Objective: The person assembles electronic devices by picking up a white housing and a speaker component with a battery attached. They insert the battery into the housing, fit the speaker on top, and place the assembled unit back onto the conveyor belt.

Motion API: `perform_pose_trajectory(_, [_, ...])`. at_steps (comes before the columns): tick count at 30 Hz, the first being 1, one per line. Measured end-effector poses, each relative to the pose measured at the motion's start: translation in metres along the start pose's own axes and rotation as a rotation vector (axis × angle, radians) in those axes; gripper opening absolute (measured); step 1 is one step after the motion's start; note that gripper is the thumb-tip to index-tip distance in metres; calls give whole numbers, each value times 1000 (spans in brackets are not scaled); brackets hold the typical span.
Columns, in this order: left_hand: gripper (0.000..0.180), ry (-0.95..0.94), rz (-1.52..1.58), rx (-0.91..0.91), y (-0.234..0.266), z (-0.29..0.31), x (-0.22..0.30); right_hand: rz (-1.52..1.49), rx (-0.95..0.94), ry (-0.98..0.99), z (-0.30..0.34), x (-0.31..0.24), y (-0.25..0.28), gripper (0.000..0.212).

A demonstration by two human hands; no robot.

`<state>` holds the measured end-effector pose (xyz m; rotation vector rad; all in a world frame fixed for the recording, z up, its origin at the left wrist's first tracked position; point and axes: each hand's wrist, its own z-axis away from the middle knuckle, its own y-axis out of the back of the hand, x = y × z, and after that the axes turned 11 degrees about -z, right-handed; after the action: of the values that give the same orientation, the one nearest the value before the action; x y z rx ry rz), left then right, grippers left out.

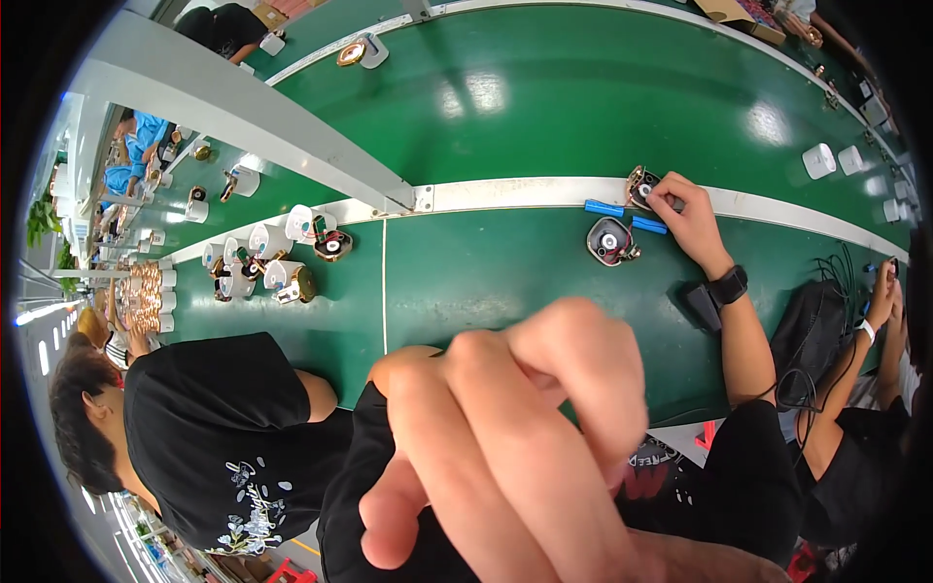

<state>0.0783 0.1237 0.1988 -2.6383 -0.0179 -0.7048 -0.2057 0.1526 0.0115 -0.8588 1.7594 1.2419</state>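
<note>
While bending right fingers [673, 188] narrowly at the gold-rimmed round speaker part [639, 184] on the white metal rail [525, 192], perhaps for steadying, held left hand [525, 418] curled in the foreground. Could not tell either grip. Had two blue cylinders [604, 208] nearby, probably for reach.

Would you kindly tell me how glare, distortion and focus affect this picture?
Head view: bright glare patches sit on the far green tabletop; head view: the fisheye lens bows the white rail and darkens the picture's edges to black; head view: the raised hand, close to the lens, looks slightly soft and hides much of the lower middle.
</note>
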Motion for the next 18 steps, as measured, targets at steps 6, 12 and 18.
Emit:
perform_pose_trajectory(6, [28,-5,92,-47,4,0,5,-16,0,32,-4,0,2,11])
perform_pose_trajectory(12, [30,110,187,44,-6,12,12,-15,16,13,-8,-26,-6,14])
perform_pose_trajectory(18, [30,167,198,82,-12,16,14,-18,8,27,-1,-11,-1,12])
